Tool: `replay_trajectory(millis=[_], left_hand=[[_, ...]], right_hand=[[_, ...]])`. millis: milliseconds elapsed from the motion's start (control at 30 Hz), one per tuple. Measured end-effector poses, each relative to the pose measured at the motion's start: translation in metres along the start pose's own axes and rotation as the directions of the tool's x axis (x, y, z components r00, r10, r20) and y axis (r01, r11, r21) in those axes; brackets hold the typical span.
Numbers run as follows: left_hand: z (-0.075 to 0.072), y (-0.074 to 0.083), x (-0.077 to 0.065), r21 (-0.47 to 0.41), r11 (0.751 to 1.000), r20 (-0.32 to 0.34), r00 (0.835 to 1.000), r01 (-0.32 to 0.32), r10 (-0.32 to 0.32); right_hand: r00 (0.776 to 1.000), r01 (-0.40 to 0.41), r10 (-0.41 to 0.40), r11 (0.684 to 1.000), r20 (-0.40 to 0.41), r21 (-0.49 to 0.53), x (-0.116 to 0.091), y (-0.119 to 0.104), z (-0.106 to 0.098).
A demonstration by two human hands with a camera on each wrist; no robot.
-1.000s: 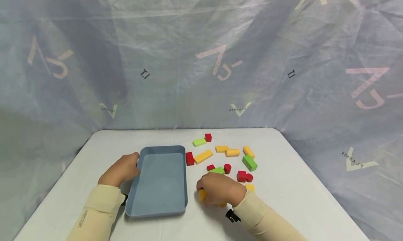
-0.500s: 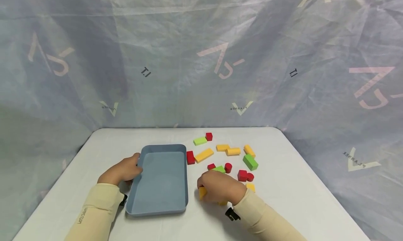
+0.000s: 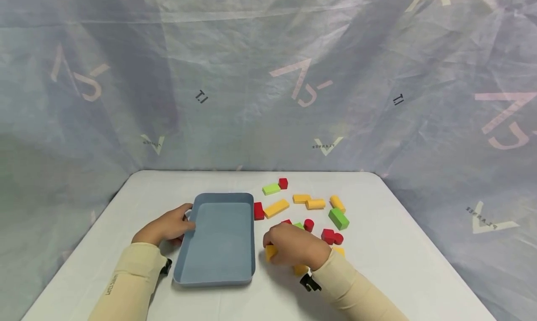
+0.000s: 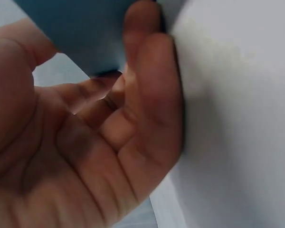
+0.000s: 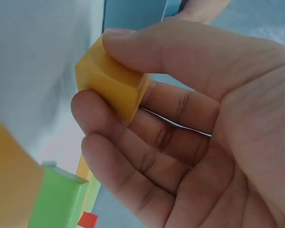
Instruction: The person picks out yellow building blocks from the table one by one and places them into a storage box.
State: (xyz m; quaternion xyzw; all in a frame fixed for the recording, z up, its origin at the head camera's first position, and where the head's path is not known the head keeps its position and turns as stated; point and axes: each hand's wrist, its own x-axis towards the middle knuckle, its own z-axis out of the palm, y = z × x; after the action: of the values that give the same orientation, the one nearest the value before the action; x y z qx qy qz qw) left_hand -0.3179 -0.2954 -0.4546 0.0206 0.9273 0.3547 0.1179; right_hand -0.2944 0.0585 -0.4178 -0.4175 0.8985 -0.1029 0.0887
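Observation:
My left hand (image 3: 168, 226) grips the left edge of a blue-grey tray (image 3: 249, 265), thumb at the rim and fingers curled beneath, as the left wrist view shows. Inside the tray I see only its bare floor. To the right of the tray, my right hand (image 3: 295, 246) pinches a yellow block (image 5: 111, 78) between thumb and fingertips. One face of this block curves inward. Under the right wrist lies another yellow block (image 3: 299, 269), partly covered. Just beyond the knuckles, a green block (image 3: 299, 225) and a small red block (image 3: 287, 221) are partly hidden.
Several more wooden-looking pieces are spread right of the tray: a red block (image 3: 258, 211) beside its rim, a long yellow block (image 3: 276, 208), a yellow cylinder (image 3: 315, 204), a dark green block (image 3: 339, 218) and a red cube (image 3: 328, 236). A printed grey curtain (image 3: 251, 125) hangs behind the white table (image 3: 398, 265).
The head view has shifted slightly, moving the scene to the right. My right hand, still pinching the yellow block, has moved a little left relative to the other blocks. The left hand keeps its grip.

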Motion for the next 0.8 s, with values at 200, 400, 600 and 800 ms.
replay_trajectory(millis=[200,400,600,800], left_hand=[[0.001,-0.002,-0.001,0.015,1.0,-0.014,1.0,-0.002,0.002],[0.003,0.001,0.0,0.066,0.997,-0.021,0.999,-0.025,0.027],[0.004,0.003,-0.001,0.094,0.995,-0.016,0.999,-0.026,0.027],[0.004,0.003,-0.002,0.1,0.995,-0.021,0.999,-0.023,0.025]], right_hand=[[1.0,0.009,-0.009,0.999,0.001,0.031,0.005,0.001,-0.003],[1.0,0.021,-0.02,0.998,-0.009,0.052,0.008,0.005,-0.005],[0.998,0.049,-0.047,0.997,-0.039,0.054,0.011,0.005,-0.01],[0.996,0.065,-0.062,0.997,-0.066,0.042,0.013,0.0,-0.021]])
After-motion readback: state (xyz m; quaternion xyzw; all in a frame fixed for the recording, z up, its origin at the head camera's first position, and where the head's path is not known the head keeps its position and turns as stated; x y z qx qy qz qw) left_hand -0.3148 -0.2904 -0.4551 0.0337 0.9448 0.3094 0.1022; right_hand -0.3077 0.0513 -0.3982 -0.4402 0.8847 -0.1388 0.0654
